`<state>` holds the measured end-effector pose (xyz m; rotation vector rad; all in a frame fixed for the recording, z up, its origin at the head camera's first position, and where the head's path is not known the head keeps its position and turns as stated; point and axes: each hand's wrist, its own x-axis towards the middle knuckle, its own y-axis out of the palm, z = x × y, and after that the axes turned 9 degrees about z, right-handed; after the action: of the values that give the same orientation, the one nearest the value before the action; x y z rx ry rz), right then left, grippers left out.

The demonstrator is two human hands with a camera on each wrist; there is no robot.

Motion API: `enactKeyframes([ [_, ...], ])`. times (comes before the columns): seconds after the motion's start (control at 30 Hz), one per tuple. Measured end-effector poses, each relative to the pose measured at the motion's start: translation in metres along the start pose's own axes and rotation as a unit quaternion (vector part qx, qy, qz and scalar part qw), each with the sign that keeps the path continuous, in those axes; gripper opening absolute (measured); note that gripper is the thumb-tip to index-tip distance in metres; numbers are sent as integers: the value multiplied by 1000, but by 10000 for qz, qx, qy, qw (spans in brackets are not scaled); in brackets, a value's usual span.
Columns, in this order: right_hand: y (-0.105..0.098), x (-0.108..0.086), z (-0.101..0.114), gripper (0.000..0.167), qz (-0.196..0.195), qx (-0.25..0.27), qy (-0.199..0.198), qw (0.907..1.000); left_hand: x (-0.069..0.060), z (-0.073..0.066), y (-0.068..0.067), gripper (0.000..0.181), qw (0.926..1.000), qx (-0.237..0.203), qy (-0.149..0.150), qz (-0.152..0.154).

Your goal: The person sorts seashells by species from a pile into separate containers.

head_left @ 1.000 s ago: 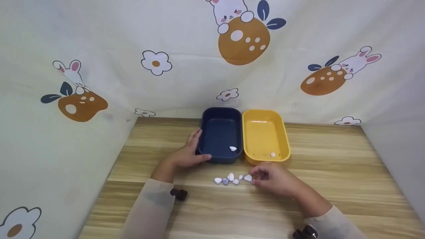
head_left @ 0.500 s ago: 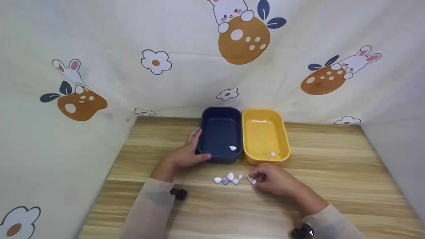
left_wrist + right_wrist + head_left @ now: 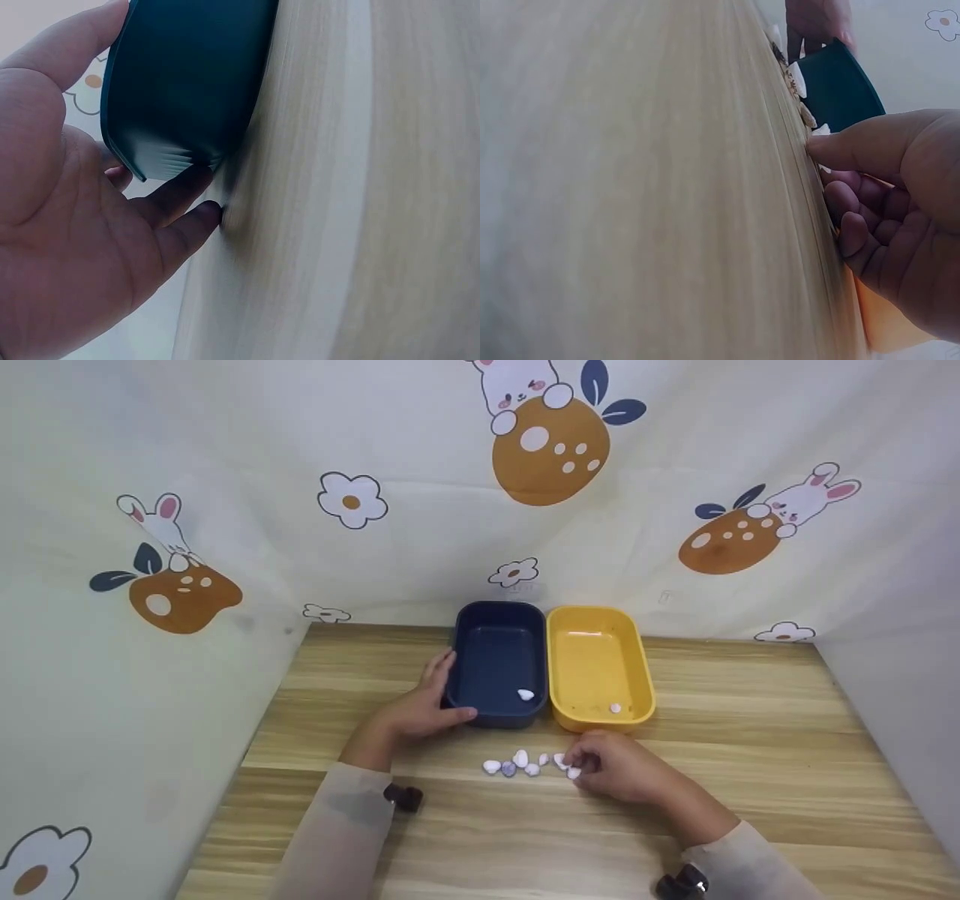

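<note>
- Hands well apart: left hand [image 3: 420, 709] at the left side of a dark blue tray [image 3: 495, 664], right hand [image 3: 619, 765] just in front of a yellow tray [image 3: 596, 667].
- On the left, thumb on the rim at the near left corner, fingers loosely extended against the outer wall.
- On the right, fingers curled, thumb tip close beside pebbles [image 3: 520, 759]; cannot tell whether any pinched.
- Seven pebbles in view in an uneven row on the counter [image 3: 495, 847], mostly white, one darker bluish grey, well in from the left and right edges.
- Inside the dark blue tray, one white pebble [image 3: 526, 694] toward the near right corner; inside the yellow one, a small pale pebble [image 3: 615, 708] by the near wall.
- Both trays side by side near the counter's far edge.
- Behind that edge, a pale curtain [image 3: 420, 555] printed with rabbits, fruit and flowers.
</note>
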<state>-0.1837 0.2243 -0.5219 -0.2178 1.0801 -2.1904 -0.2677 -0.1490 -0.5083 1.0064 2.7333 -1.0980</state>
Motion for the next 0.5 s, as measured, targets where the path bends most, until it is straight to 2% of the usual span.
enactKeyframes([
  [0.27, -1, 0, 2, 24, -52, 56, 112, 9999, 0, 0, 0, 119, 10000, 1, -19, -4],
  [0.5, 0, -1, 2, 23, -181, -57, 100, 9998, 2, 2, -1, 119, 9997, 62, 238, 47],
])
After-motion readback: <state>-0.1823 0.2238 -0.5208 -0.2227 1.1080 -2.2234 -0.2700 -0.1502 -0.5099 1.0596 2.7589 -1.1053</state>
